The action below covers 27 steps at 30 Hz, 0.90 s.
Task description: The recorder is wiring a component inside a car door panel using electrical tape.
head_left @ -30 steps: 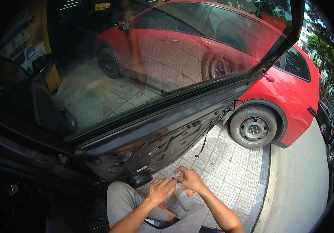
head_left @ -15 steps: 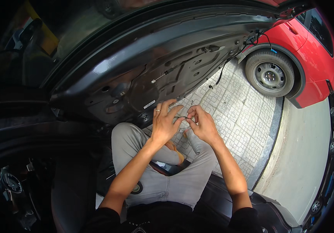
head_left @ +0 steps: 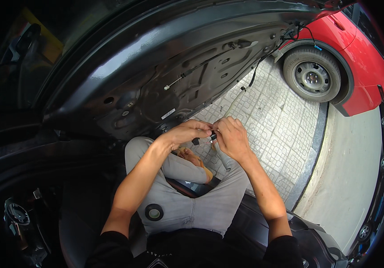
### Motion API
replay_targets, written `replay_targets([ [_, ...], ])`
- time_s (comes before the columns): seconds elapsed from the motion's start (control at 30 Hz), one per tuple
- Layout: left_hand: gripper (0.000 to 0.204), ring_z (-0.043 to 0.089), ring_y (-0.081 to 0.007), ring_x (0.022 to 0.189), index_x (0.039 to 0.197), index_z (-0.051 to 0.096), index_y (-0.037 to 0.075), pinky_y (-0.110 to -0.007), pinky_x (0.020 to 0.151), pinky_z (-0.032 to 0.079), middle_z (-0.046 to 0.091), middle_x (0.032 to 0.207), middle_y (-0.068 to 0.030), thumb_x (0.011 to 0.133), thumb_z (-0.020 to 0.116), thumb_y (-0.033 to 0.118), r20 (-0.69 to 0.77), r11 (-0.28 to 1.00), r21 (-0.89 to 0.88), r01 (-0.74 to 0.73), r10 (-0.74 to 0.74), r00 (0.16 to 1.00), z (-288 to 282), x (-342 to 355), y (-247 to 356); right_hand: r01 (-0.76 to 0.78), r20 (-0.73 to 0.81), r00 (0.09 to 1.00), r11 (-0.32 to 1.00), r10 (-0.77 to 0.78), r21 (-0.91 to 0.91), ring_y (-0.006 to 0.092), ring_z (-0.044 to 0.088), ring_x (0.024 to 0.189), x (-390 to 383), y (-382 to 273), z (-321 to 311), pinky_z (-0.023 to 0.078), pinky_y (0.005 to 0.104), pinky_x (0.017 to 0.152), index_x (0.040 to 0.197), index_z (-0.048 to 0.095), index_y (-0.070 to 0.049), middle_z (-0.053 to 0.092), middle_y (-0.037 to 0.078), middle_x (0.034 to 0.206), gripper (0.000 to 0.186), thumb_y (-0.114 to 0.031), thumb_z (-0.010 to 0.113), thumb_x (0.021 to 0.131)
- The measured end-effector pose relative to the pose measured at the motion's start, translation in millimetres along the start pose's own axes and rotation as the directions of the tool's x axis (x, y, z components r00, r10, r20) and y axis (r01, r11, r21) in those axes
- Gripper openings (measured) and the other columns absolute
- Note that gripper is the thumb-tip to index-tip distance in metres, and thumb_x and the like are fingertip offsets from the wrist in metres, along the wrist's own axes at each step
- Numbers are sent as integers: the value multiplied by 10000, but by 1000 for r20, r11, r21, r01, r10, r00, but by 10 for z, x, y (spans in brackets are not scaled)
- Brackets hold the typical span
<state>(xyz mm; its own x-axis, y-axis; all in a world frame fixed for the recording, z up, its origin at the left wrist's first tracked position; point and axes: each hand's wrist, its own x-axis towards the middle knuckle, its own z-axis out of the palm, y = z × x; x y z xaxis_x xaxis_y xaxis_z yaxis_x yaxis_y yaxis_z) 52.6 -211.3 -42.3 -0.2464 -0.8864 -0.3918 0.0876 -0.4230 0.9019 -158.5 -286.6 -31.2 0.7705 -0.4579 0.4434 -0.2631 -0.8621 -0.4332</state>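
Note:
My left hand (head_left: pixel 187 132) and my right hand (head_left: pixel 232 136) meet above my knees, fingertips almost touching. Between them is a small black piece (head_left: pixel 214 135), pinched by the fingers of both hands; its exact kind is too small to make out. A second dark lump (head_left: pixel 196 141) hangs just under my left fingers, with thin wire beside it. On my left thigh lies a roll of black tape (head_left: pixel 154 212). Beyond my hands stands the bare inner side of a dark car door (head_left: pixel 142 94).
A loose black cable (head_left: pixel 255 76) trails from the door's far end over the paving (head_left: pixel 268 129). A red car (head_left: pixel 357 67) is parked at the right, with its wheel (head_left: pixel 311 76) near the kerb. Far left, a steering wheel (head_left: pixel 17 214) shows inside the car.
My left hand has turned flatter, its raised fingers folding inward. Both hands have come closer together, and black pieces now show where a thin dark wire was stretched. The tape roll is more visible.

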Motion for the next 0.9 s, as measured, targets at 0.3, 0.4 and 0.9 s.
replay_targets([
  [0.3, 261, 681, -180, 1044, 1231, 678, -23, -319, 886, 545, 695, 1204, -81, 1043, 641, 154, 15, 996, -50, -68, 69, 997, -30, -140, -130, 140, 70, 987, 985, -147, 103, 234, 681, 838, 56, 129, -100, 549, 390, 689, 1036, 715, -124, 635, 22, 906, 225, -112, 746, 814],
  [0.4, 255, 719, -202, 960, 1237, 658, -15, -310, 794, 570, 711, 1123, -94, 1014, 655, 108, -122, 935, 302, -186, 231, 965, 62, -232, -117, 103, 132, 984, 986, -120, 131, 243, 687, 791, 123, 70, -165, 562, 380, 661, 1014, 717, -118, 642, 27, 878, 155, -122, 738, 860],
  [0.9, 379, 689, -293, 619, 1120, 592, 108, -462, 627, 532, 655, 694, -64, 822, 800, 218, -586, 749, 661, -38, 548, 597, 655, -90, -140, -596, 400, 801, 665, 446, 451, 22, 467, 505, 431, -92, -276, 360, 246, 476, 979, 738, 10, 545, -23, 567, 73, -56, 727, 951],
])
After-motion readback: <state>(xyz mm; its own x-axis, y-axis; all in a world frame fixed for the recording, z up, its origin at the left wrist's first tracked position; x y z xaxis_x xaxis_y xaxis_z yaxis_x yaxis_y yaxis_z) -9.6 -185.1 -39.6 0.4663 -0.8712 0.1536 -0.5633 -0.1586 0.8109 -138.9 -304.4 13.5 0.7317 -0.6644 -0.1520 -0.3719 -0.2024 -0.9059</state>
